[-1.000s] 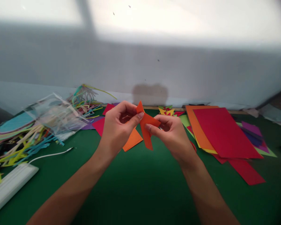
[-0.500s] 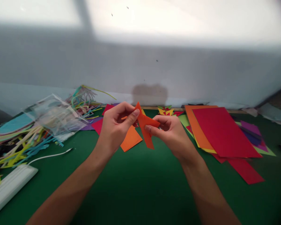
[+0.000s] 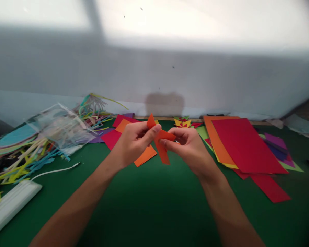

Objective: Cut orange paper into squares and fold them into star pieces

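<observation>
A folded piece of orange paper is held up above the green tabletop between both my hands. My left hand is closed on its upper part, the thumb pressed on the near face below the pointed tip. My right hand pinches the flap on the right side, thumb in front and fingers behind. The lower end of the paper hangs free. Behind and below my left hand lies an orange paper sheet, partly covered by the hand.
To the right lie stacked coloured sheets, a large red sheet on top. Folded yellow, green and red pieces sit at the back. On the left are colourful pipe cleaners, a clear plastic bag and a white bar with a cable.
My left thumb has slid right and slightly down across the orange paper, and the upper tip now bends. My right hand has barely moved.
</observation>
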Motion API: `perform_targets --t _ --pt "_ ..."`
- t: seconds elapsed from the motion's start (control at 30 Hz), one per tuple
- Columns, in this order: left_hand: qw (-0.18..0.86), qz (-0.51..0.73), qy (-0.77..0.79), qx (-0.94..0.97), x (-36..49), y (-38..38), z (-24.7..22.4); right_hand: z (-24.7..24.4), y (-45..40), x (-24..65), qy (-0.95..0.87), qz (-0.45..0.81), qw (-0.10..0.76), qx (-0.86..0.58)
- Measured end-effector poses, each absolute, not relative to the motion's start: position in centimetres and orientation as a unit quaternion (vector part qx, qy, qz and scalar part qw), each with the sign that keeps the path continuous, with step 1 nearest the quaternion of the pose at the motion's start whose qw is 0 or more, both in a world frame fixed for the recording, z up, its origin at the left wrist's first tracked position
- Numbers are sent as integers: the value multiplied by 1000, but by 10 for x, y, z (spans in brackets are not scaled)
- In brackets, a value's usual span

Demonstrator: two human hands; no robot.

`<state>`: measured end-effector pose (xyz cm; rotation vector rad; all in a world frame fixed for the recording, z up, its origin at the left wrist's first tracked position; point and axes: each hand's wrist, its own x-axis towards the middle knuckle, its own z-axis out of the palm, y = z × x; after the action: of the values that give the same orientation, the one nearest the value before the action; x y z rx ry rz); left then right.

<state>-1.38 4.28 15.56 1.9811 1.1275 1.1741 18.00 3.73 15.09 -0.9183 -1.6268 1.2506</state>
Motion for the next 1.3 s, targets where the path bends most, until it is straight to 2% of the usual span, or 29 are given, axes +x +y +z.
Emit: perform_targets --t 0.23,0.3,0.47,0.63,0.73,0.93,1.0,1.3 --pt "97 468 412 776 -9 43 154 152 38 180 -663 489 429 -371" --pt "100 471 413 773 -8 43 153 152 38 181 -661 487 431 -374" --pt "187 436 403 783 -8 45 149 153 37 181 -660 490 433 -371" --pt "96 448 377 805 -7 47 145 154 37 180 -691 441 428 -381" --pt "77 446 386 804 -7 46 145 154 37 179 -699 418 434 -384" --pt "196 447 393 779 -4 43 142 151 36 176 -664 421 484 -385" --pt "203 447 390 780 -1 42 141 150 36 175 -657 408 504 -385" --pt "50 422 401 811 1 44 135 154 36 178 -719 308 465 -414"
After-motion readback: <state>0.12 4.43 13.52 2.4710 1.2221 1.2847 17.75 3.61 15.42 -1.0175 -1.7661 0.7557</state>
